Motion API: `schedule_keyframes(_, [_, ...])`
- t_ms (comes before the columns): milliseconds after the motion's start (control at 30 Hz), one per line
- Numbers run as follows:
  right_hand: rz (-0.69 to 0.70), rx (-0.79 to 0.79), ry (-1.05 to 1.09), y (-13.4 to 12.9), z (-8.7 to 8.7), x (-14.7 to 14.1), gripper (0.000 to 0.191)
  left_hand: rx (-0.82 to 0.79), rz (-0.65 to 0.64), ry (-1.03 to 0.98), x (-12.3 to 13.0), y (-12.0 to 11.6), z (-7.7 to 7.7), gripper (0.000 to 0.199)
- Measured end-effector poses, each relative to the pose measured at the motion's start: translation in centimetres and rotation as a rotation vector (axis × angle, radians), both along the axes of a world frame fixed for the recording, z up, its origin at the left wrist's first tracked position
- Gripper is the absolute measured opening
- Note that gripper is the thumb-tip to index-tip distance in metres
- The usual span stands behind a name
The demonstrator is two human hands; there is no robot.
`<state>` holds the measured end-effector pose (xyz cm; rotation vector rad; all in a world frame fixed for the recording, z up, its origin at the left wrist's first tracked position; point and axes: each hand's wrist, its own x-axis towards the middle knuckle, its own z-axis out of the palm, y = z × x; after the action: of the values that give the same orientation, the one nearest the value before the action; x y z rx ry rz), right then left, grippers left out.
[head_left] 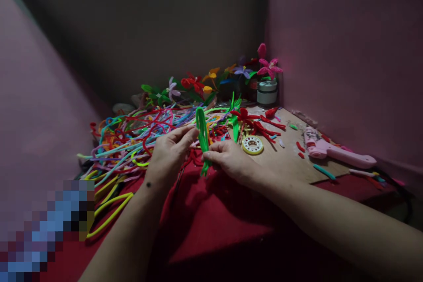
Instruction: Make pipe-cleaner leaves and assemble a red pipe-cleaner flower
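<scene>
A bright green leaf of looped pipe cleaners [202, 130] stands upright between my two hands, its loose ends hanging below. My right hand [228, 158] pinches it low down, where the strands come together. At its left edge, higher up, the thumb and fingers of my left hand [173, 147] are pressed together against the loop. Just beyond my right hand are another green leaf piece [235, 127] and a red pipe-cleaner flower [244, 115]. A round yellow and white spool-like disc [253, 145] lies to the right of these.
Many coloured pipe cleaners [132, 141] spread over the red cloth [211, 224] at left. On the right, a board [291, 158] carries scraps and a pink glue gun [333, 150]. Finished flowers [194, 83] and a small jar [267, 92] line the back. Walls close both sides.
</scene>
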<state>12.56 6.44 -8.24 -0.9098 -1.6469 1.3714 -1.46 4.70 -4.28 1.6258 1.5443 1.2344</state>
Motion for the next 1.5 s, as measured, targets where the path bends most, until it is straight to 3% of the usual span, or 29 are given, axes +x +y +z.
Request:
schedule_keyframes(267, [0.085, 0.253, -0.212, -0.5, -0.7, -0.5, 0.023, -0.021, 0.039, -0.165, -0.1, -0.1, 0.2, 0.029])
schedule_keyframes(500, [0.104, 0.184, -0.233, -0.4, -0.9, -0.4, 0.022, -0.154, 0.016, -0.719, -0.3, 0.7, 0.0, 0.014])
schedule_keyframes(700, [0.119, 0.15, -0.204, -0.4, -0.1, -0.1, 0.019, -0.159, -0.032, -0.848, 0.0, 0.3, 0.2, 0.013])
schedule_keyframes(900, [0.123, 0.186, -0.229, -0.4, -0.9, -0.4, 0.019, -0.283, -0.041, -0.999, 0.7, 0.2, 0.3, 0.019])
schedule_keyframes(1000, [0.153, 0.197, -0.174, -0.5, -1.2, -0.6, 0.017, -0.23, -0.003, -1.033, 0.9, 0.2, -0.1, 0.019])
schedule_keyframes(1200, [0.173, 0.076, -0.154, -0.5, -1.1, -0.3, 0.016, -0.119, 0.01, -0.964, 1.5, 0.1, -0.1, 0.012])
schedule_keyframes(1400, [0.195, 0.192, -0.162, -0.5, -1.5, -0.5, 0.018, -0.105, 0.02, -0.914, 1.0, 0.2, -0.1, 0.013])
schedule_keyframes(1500, [0.184, 0.268, -0.21, -0.6, -1.5, -0.5, 0.02, -0.008, -0.011, -0.886, 1.2, 0.0, -0.5, 0.009])
